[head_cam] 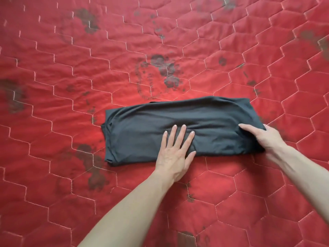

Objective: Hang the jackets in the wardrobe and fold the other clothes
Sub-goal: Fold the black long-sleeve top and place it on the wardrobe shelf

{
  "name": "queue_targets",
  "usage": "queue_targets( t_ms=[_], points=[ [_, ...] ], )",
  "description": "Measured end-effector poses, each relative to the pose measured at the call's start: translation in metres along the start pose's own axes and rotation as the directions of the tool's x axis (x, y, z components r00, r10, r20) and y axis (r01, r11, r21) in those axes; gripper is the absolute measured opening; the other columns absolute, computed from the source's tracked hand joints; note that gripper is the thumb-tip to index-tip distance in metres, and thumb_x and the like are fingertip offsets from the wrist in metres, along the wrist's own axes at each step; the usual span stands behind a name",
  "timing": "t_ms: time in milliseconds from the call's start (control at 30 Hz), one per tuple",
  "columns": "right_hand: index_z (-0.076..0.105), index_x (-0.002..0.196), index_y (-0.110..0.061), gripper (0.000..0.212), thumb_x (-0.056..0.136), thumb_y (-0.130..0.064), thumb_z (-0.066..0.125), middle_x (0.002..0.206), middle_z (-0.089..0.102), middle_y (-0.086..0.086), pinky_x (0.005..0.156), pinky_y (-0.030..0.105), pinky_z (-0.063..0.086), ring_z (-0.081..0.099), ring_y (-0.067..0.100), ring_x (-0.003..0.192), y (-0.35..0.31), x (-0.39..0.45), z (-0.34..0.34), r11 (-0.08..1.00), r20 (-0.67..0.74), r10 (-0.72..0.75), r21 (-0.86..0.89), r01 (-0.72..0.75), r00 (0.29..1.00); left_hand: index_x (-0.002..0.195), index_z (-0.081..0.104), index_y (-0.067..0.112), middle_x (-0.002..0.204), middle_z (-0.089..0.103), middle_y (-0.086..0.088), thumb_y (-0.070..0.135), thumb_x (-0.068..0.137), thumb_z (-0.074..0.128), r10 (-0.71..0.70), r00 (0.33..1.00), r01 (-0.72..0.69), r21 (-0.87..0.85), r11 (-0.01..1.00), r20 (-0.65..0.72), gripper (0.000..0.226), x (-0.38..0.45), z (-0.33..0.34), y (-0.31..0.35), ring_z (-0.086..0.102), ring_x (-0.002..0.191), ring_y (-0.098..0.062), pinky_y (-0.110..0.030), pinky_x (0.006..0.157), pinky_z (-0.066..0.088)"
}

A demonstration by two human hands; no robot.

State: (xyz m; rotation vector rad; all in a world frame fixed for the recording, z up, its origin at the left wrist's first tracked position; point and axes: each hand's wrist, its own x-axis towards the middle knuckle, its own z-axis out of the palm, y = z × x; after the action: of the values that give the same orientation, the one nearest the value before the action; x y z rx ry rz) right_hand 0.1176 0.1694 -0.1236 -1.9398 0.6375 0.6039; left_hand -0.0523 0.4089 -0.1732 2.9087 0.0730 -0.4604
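On the red quilted bedspread [71,86], flat left hand [175,148] pins the dark folded garment [178,122] while right hand [261,136] grips its end: fold across squarely.

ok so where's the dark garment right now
In the head view the folded dark garment lies on the red quilt, right of centre, with the left hand pressing flat on it and the right hand gripping its right end.

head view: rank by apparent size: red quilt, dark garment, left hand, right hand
1. red quilt, fills the frame.
2. dark garment, folded into a long strip.
3. left hand and right hand: look alike; the right's fingers curl round the garment's end, so no ranking.
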Motion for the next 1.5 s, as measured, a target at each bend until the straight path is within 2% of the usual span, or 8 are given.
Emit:
queue_targets(
  t_ms=[233,500,600,700,933,1200,1367,1500],
  points=[
    [0.067,0.126,-0.012,0.027,0.103,-0.003,0.057,0.13,0.069,0.021,0.107,0.053,0.051,0.067,0.031,0.107,-0.029,-0.034,0.019,0.996,0.151,-0.057,0.076,0.046,0.987,0.167,0.014,0.029,0.175,0.011,0.005,0.042,0.112,0.034,-0.006,1.0,0.002,-0.453,0.892,-0.007,0.06,-0.018,-0.032,-0.009,0.003,0.161,-0.013,-0.038,0.13,0.008],
    [0.064,0.118,-0.025,0.027,0.099,-0.012,0.051,0.104,0.07,-0.015,0.09,0.036,0.048,0.065,0.024,0.11,-0.061,-0.135,0.112,0.913,0.09,-0.349,-0.19,0.36,0.933,0.148,0.049,0.038,0.134,0.068,0.007,0.029,0.111,0.04,-0.498,0.866,0.15,-0.971,0.184,0.04,0.038,-0.019,-0.074,-0.026,0.065,0.12,-0.012,-0.036,0.11,0.047],
    [0.053,0.144,-0.018,0.045,0.1,-0.01,0.047,0.133,0.069,0.003,0.096,0.036,0.043,0.06,0.031,0.124,-0.061,-0.172,0.162,0.864,0.134,-0.413,-0.254,0.434,0.901,0.133,0.057,0.03,0.123,0.071,-0.004,0.036,0.113,0.038,-0.42,0.849,0.207,-0.933,-0.293,0.32,0.029,-0.01,-0.095,-0.044,0.07,0.112,-0.02,-0.035,0.098,0.056],
    [0.035,0.161,-0.016,0.063,0.1,-0.008,0.049,0.154,0.055,0.012,0.106,0.031,0.033,0.051,0.031,0.139,-0.056,-0.202,0.209,0.859,0.194,-0.394,-0.271,0.435,0.898,0.128,0.064,0.018,0.125,0.072,-0.012,0.032,0.112,0.038,-0.334,0.835,0.238,-0.834,-0.497,0.437,0.034,-0.011,-0.108,-0.067,0.071,0.102,-0.019,-0.03,0.093,0.055],
    [0.021,0.166,-0.027,0.078,0.101,-0.056,0.052,0.16,0.046,0.001,0.123,0.042,0.026,0.034,0.016,0.152,-0.036,-0.234,0.262,0.799,0.352,-0.429,-0.282,0.531,0.832,0.103,0.079,0.026,0.098,0.079,0.017,0.066,0.098,0.053,-0.295,0.845,0.255,-0.822,-0.51,0.446,0.049,-0.059,-0.097,-0.131,0.074,0.093,0.004,-0.021,0.082,0.053],
    [0.056,0.145,-0.017,0.036,0.11,-0.017,0.046,0.145,0.059,-0.006,0.118,0.03,0.036,0.051,0.003,0.136,-0.016,-0.212,0.258,0.769,0.463,-0.52,-0.111,0.629,0.718,0.126,0.066,-0.001,0.125,0.072,-0.012,0.014,0.103,0.063,-0.57,0.794,0.261,-0.965,0.003,0.213,0.028,-0.062,-0.065,-0.168,0.067,0.114,-0.015,-0.041,0.105,0.05],
    [0.058,0.146,-0.014,0.04,0.106,-0.018,0.055,0.16,0.046,0.005,0.123,0.041,0.03,0.038,0.024,0.151,-0.007,-0.181,0.242,0.466,0.409,-0.631,-0.48,0.743,0.66,0.081,0.058,-0.002,0.074,0.053,-0.003,0.013,0.103,0.055,-0.747,0.652,0.225,-0.974,0.023,0.133,0.027,-0.058,-0.066,-0.172,0.043,0.06,-0.003,-0.024,0.061,0.038],
    [0.031,0.164,-0.029,0.059,0.108,-0.042,0.045,0.172,0.024,0.001,0.125,0.048,0.022,0.015,0.026,0.161,0.004,-0.154,0.232,0.189,0.503,-0.574,-0.687,0.702,0.647,0.097,0.065,0.017,0.089,0.069,0.009,0.046,0.097,0.068,-0.698,0.696,0.29,-0.955,0.056,0.17,0.029,-0.055,-0.068,-0.176,0.061,0.078,0.002,-0.023,0.077,0.046]
  ],
)
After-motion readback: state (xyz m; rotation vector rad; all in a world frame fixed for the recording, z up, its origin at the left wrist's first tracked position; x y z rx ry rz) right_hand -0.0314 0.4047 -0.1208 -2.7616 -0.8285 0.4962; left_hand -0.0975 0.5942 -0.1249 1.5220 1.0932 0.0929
